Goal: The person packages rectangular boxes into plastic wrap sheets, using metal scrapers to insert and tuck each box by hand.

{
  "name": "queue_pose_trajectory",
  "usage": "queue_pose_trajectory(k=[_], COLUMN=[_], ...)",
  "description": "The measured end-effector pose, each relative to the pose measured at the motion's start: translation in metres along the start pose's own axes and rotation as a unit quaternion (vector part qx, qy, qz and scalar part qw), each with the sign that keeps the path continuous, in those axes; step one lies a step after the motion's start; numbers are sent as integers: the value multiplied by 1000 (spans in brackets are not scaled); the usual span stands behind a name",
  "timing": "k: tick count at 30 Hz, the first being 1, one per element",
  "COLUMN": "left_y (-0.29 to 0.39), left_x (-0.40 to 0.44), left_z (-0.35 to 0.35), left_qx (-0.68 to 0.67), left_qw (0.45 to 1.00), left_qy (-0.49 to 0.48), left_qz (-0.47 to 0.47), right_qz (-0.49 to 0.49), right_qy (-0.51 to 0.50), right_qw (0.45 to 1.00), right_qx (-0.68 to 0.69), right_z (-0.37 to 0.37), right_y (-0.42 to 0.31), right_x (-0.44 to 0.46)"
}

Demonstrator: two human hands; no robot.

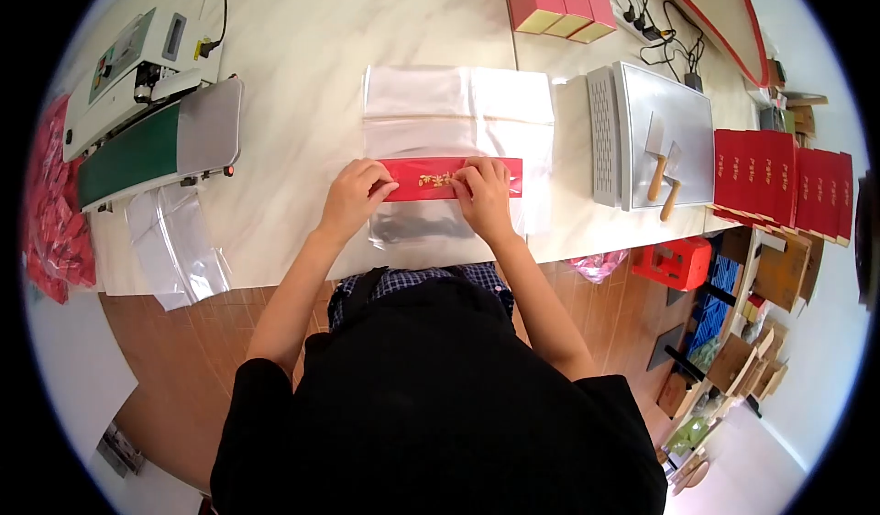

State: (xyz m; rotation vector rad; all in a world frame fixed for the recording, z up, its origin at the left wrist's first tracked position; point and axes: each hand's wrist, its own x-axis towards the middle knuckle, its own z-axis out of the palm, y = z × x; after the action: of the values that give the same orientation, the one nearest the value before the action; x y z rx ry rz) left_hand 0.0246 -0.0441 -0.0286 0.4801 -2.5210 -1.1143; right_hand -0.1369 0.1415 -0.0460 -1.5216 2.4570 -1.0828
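Observation:
A long red strip with gold lettering (420, 183) lies crosswise in front of me, its surface shiny. My left hand (353, 199) pinches it near its left end, thumb and fingers closed together. Right of its middle, my right hand (486, 202) has its fingertips closed on the strip too, hiding part of the lettering. Clear plastic bags (417, 98) lie flat behind the strip, and more clear plastic (417, 224) shows on its near side. Whether the strip is inside a bag, I cannot tell.
A sealing machine with a green belt (133, 158) stands left, near loose clear bags (174, 240) at the table's edge. On the right are a metal box (665, 103) carrying two wooden-handled scrapers (658, 171), stacked red boxes (756, 176) and a red stool (674, 263).

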Motion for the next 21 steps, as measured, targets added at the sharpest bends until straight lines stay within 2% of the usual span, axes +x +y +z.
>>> queue_pose_trajectory(k=[3,8,21], left_y=[-6,-10,-10], left_x=[-7,-14,-18], left_z=[-8,-10,-6], left_qx=[31,43,62], left_qw=[999,998,996], left_qy=[30,25,46], left_qz=[-14,-41,-49], right_qz=[16,31,12], right_qy=[10,3,-9], right_qw=[1000,1000,1000], right_qx=[7,1,-27], right_z=[0,-3,-5], right_y=[-2,-6,-10], right_x=[0,3,8])
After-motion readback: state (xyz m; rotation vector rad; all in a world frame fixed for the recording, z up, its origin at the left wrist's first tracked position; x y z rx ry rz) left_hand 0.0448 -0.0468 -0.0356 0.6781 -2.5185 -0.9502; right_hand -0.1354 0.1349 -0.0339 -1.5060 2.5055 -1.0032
